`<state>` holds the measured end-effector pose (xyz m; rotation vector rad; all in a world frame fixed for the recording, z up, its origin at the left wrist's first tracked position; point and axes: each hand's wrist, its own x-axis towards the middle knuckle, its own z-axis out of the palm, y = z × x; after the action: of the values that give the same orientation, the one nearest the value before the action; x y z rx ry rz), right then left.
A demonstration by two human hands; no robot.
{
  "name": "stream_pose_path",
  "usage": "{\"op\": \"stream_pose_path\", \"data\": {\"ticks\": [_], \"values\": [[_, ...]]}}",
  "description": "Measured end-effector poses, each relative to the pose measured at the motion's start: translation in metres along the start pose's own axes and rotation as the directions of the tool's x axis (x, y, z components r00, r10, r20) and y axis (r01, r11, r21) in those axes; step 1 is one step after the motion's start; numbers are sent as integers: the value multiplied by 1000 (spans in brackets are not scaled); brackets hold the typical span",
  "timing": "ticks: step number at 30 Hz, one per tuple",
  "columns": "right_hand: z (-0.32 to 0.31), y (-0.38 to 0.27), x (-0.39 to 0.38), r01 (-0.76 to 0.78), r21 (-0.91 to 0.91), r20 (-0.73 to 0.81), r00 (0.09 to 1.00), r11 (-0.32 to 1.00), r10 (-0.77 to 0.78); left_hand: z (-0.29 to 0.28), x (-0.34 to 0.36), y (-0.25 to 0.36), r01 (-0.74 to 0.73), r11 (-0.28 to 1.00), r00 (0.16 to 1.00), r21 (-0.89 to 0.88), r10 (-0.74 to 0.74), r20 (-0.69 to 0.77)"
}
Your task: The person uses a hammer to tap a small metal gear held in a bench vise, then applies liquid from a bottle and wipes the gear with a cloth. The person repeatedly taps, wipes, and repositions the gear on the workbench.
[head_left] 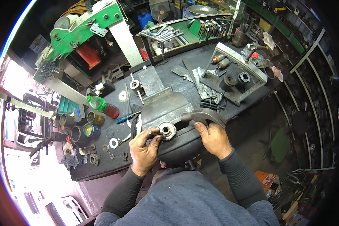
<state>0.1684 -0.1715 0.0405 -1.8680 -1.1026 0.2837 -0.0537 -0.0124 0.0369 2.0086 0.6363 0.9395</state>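
My left hand (145, 150) is closed, pinching a short metal rod (155, 133) whose tip reaches the toothed metal gear (172, 130). This gear has a round bore and sits at the jaws of a large bench vise (165, 107); I cannot tell whether the jaws clamp it. My right hand (216, 139) wraps round a heavy dark metal tool (204, 116) with a curved back and a blunt round end. That end points left, above the vise and apart from the gear. The palm hides part of the tool.
Left of the vise are a bottle of red liquid (103, 106), a blue-handled screwdriver (127, 117), several cans and loose washers (113, 142). A metal frame (235, 56), bearings and rags stand at the right. A green press (84, 30) rises behind the bench.
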Motion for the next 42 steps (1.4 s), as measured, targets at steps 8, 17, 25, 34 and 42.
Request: {"op": "stream_pose_path", "data": {"ticks": [8, 17, 25, 34, 42], "values": [[-14, -23, 12, 12, 147, 114, 993, 989, -29, -2, 9, 16, -224, 957, 971, 185, 204, 124], [-55, -141, 40, 411, 11, 394, 836, 912, -382, -2, 8, -6, -355, 913, 934, 202, 338, 112], [-58, -161, 41, 531, -188, 446, 796, 826, -410, -3, 15, 3, -395, 910, 917, 125, 383, 113], [-45, -161, 39, 552, -286, 550, 764, 783, -338, -2, 15, -1, -375, 925, 924, 60, 369, 99], [-38, -165, 42, 521, -217, 485, 792, 826, -371, -5, 13, -4, -374, 926, 925, 48, 370, 84]]}}
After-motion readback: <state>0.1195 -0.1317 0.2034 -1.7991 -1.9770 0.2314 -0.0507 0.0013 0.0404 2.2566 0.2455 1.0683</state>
